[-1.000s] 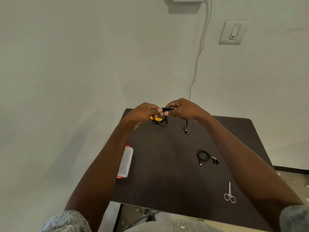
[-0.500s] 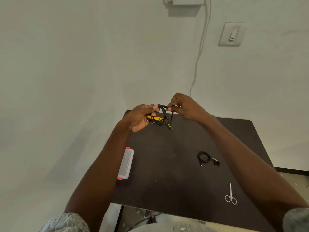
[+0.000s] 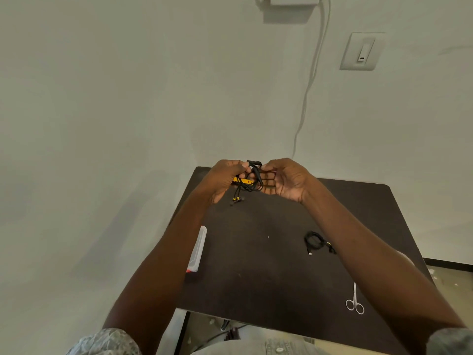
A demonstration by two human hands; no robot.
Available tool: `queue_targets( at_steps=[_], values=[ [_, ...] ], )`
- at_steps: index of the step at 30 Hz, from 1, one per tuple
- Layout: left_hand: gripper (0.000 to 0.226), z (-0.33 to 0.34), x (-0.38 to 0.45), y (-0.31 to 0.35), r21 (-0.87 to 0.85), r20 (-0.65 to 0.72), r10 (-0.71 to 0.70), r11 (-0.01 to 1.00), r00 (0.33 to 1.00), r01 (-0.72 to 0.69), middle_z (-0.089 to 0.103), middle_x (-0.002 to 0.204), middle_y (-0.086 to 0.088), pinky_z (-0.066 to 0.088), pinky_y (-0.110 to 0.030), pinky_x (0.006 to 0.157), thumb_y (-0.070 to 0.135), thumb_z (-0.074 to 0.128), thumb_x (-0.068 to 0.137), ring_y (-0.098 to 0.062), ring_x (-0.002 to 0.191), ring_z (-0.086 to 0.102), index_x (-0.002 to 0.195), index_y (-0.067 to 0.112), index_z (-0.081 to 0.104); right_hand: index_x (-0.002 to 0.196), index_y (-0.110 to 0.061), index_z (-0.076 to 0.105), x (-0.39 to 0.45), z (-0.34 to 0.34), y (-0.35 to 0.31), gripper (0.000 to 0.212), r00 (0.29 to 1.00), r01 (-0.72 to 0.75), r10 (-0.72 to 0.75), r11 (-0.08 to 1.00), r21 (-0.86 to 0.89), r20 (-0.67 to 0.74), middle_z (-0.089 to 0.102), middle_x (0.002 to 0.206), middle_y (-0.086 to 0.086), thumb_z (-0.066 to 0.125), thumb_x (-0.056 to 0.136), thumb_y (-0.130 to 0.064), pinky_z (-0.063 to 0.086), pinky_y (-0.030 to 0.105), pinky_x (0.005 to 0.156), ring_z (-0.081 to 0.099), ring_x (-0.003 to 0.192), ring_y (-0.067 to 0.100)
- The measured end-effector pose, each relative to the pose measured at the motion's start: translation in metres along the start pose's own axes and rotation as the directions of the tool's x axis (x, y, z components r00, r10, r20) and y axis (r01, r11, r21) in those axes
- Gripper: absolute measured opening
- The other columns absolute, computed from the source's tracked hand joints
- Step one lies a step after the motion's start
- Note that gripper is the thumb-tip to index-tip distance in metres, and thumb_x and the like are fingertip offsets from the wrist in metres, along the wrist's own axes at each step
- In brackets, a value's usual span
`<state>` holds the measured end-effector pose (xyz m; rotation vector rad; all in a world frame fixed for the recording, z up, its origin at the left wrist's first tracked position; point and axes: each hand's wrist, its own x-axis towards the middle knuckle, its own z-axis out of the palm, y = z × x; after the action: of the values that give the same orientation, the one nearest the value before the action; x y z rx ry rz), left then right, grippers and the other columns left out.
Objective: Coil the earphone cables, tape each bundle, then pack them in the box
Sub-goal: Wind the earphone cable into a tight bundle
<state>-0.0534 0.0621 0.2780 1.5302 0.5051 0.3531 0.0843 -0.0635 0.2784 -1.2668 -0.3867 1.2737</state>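
Note:
Both hands are raised over the far part of the dark table [image 3: 256, 278]. My left hand [image 3: 225, 179] pinches a black and yellow earphone cable [image 3: 249, 180], partly coiled, with two yellow-tipped earbuds [image 3: 236, 199] dangling below it. My right hand [image 3: 284, 179] cups the coil from the right, fingers touching the loops. A second black earphone bundle [image 3: 316, 242] lies coiled on the table at the right, half behind my right forearm. The clear plastic box [image 3: 198, 249] with a red edge lies at the table's left edge, partly hidden by my left forearm.
Small silver scissors [image 3: 355, 302] lie near the table's front right. A white wall stands right behind the table, with a cable [image 3: 307, 93] running down it and a switch plate [image 3: 361, 51]. The floor shows past the table's right edge.
My right hand came down from above the coil and now cups it from the right. The earbud ends moved from the middle to hang low on the left.

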Motion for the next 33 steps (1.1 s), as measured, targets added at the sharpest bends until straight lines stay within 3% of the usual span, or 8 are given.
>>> queue_targets(
  at_steps=[2, 6, 14, 18, 23, 25, 28, 33],
  values=[
    [0.029, 0.004, -0.001, 0.001, 0.056, -0.028, 0.018, 0.998, 0.999, -0.016, 0.06, 0.057, 0.009, 0.049, -0.022, 0.074, 0.017, 0.051, 0.098, -0.005, 0.063, 0.063, 0.072, 0.008, 0.059, 0.095, -0.007, 0.066, 0.001, -0.003, 0.0, 0.016, 0.999, -0.031, 0.03, 0.999, 0.022, 0.025, 0.072, 0.09, 0.009, 0.057, 0.083, -0.013, 0.051, 0.035, 0.08, 0.067, 0.08, 0.02],
    [0.025, 0.011, 0.0, 0.001, 0.17, -0.088, 0.041, 0.985, 0.995, -0.026, 0.059, 0.053, 0.013, 0.042, -0.008, 0.052, 0.016, 0.05, 0.099, 0.005, 0.054, 0.057, 0.079, 0.004, 0.06, 0.091, -0.012, 0.067, 0.0, -0.003, 0.003, 0.008, 0.998, -0.066, 0.066, 0.998, -0.012, 0.011, 0.072, 0.084, 0.003, 0.064, 0.085, -0.008, 0.047, 0.035, 0.088, 0.066, 0.081, 0.016],
    [0.027, 0.016, -0.002, 0.0, 0.235, -0.107, -0.002, 0.972, 0.994, 0.028, 0.066, 0.07, 0.007, 0.041, -0.009, 0.054, 0.019, 0.05, 0.099, 0.008, 0.057, 0.058, 0.076, 0.015, 0.062, 0.074, -0.012, 0.07, 0.002, -0.005, 0.009, 0.022, 0.999, -0.047, 0.047, 0.999, -0.017, -0.012, 0.071, 0.072, 0.0, 0.058, 0.09, -0.002, 0.036, 0.034, 0.103, 0.063, 0.082, 0.013],
    [0.027, 0.01, -0.003, 0.001, 0.26, -0.093, -0.029, 0.964, 0.995, 0.052, 0.067, 0.062, 0.01, 0.04, -0.013, 0.05, 0.021, 0.054, 0.097, 0.006, 0.053, 0.056, 0.074, 0.015, 0.066, 0.076, -0.015, 0.059, 0.002, 0.0, 0.013, 0.02, 0.996, 0.028, -0.045, 0.978, -0.207, -0.082, 0.069, 0.074, -0.001, 0.057, 0.093, -0.006, 0.033, 0.029, 0.071, 0.056, 0.075, 0.012],
    [0.024, 0.008, 0.0, -0.002, 0.176, -0.133, -0.072, 0.98, 0.988, 0.095, 0.068, 0.065, 0.004, 0.038, -0.017, 0.048, 0.022, 0.059, 0.095, -0.007, 0.053, 0.054, 0.074, 0.015, 0.069, 0.09, -0.008, 0.063, 0.004, 0.007, 0.02, 0.003, 0.954, 0.176, -0.253, 0.907, -0.383, -0.161, 0.06, 0.089, 0.011, 0.062, 0.091, -0.01, 0.036, 0.03, 0.076, 0.049, 0.083, 0.02],
    [0.022, 0.007, 0.002, -0.005, 0.169, -0.151, -0.084, 0.98, 0.985, 0.11, 0.068, 0.068, 0.001, 0.037, -0.019, 0.049, 0.022, 0.059, 0.094, -0.009, 0.054, 0.054, 0.077, 0.014, 0.07, 0.093, -0.007, 0.062, 0.002, 0.012, 0.026, 0.008, 0.874, 0.258, -0.416, 0.837, -0.483, -0.252, 0.059, 0.085, 0.005, 0.066, 0.087, -0.01, 0.042, 0.023, 0.069, 0.052, 0.075, 0.012],
    [0.02, 0.013, 0.0, -0.007, 0.127, -0.175, -0.084, 0.986, 0.981, 0.107, 0.067, 0.073, -0.001, 0.038, -0.013, 0.044, 0.016, 0.056, 0.096, -0.003, 0.053, 0.057, 0.086, 0.007, 0.069, 0.081, -0.007, 0.062, 0.0, 0.02, 0.035, 0.009, 0.735, 0.337, -0.612, 0.705, -0.624, -0.294, 0.056, 0.073, -0.001, 0.07, 0.08, -0.009, 0.041, 0.022, 0.061, 0.049, 0.066, 0.009],
    [0.019, 0.021, 0.001, -0.017, 0.073, -0.21, -0.046, 0.995, 0.977, 0.062, 0.068, 0.077, -0.006, 0.049, -0.013, 0.054, 0.012, 0.055, 0.096, -0.005, 0.065, 0.064, 0.089, 0.002, 0.07, 0.043, -0.014, 0.045, 0.005, 0.023, 0.04, 0.042, 0.781, 0.217, -0.495, 0.786, -0.579, -0.38, 0.039, 0.046, -0.005, 0.068, 0.077, -0.021, 0.03, 0.033, 0.054, 0.033, 0.05, 0.013]
  ],
)
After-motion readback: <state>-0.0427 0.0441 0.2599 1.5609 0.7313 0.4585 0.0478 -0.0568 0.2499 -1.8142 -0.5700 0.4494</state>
